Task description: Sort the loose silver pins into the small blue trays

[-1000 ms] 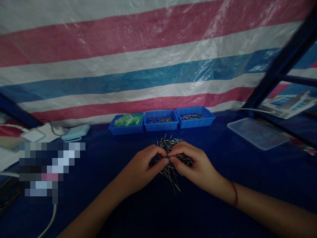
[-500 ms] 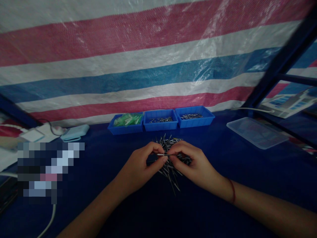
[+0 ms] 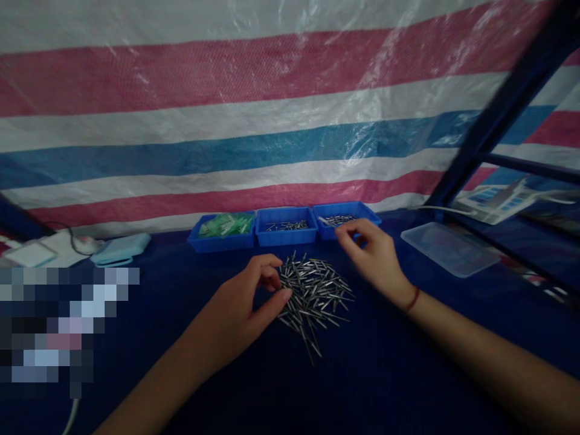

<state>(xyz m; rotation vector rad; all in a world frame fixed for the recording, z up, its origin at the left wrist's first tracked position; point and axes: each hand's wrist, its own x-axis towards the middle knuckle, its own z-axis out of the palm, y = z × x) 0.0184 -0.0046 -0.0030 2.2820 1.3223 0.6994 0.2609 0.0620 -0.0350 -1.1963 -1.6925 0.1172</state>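
A loose pile of thin metal pins (image 3: 317, 293), perhaps blind rivets, lies on the dark blue table. My left hand (image 3: 247, 308) hovers at the pile's left edge, thumb and fingers apart, with nothing seen between them. At the front of the right blue bin (image 3: 348, 232), my right hand (image 3: 374, 254) has thumb and forefinger pinched together. A slim, pale metal pin (image 3: 327, 222) sticks out leftward from the pinch, over that bin. More pins lie inside the bin, partly hidden by my fingers.
A middle blue bin (image 3: 286, 237) holds several metal pins; the left blue bin (image 3: 222, 243) holds green plastic packets (image 3: 229, 224). A clear plastic lid (image 3: 451, 249) lies at right. At left are a light blue case (image 3: 121, 246) and a white cable (image 3: 71, 417). Striped sheeting (image 3: 254, 145) hangs behind.
My hands have parted from over the pile. The right one moved up and right to the right bin with a pin; the left one's fingers opened. The view shifted slightly.
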